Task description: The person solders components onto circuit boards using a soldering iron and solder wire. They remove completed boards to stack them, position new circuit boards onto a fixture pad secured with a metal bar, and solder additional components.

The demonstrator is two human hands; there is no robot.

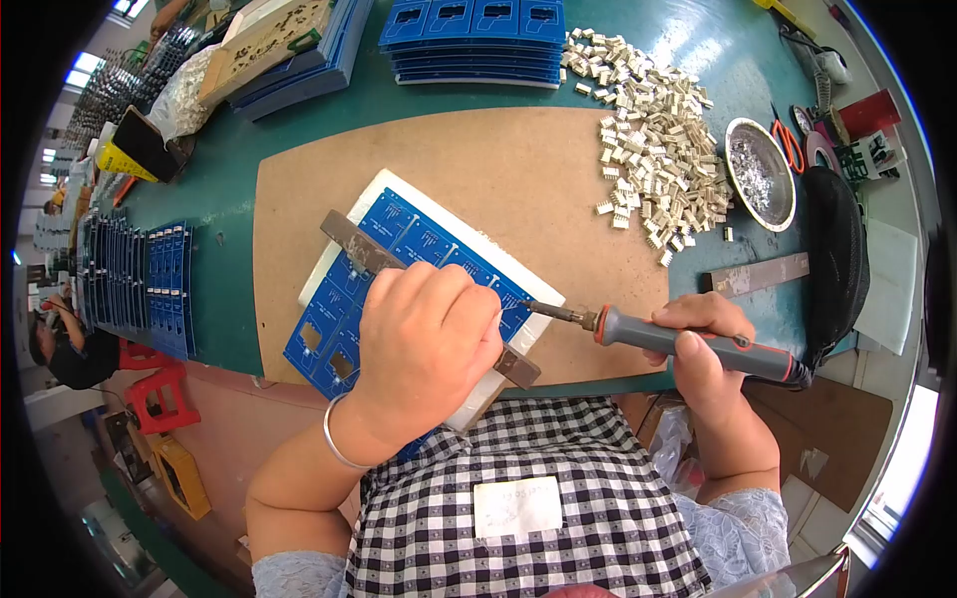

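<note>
My right hand (704,337) grips a grey soldering iron (663,344) with orange trim. Its tip reaches left to the right corner of a blue circuit board panel (429,239). The panel lies tilted on a white foam pad (374,186), and a flat metal bar (357,242) crosses it diagonally. Over the panel and the bar, my left hand (429,334) is closed, its thumb and forefinger pinched close to the iron's tip. What those fingers hold, if anything, is too small to make out.
Beneath lies a brown board (518,159) on the green table. White connectors (663,149) are heaped right, beside a metal bowl (760,174), orange scissors (788,148) and another metal bar (758,275). Stacked blue boards (474,50) stand at the back; more boards (140,279) stand left.
</note>
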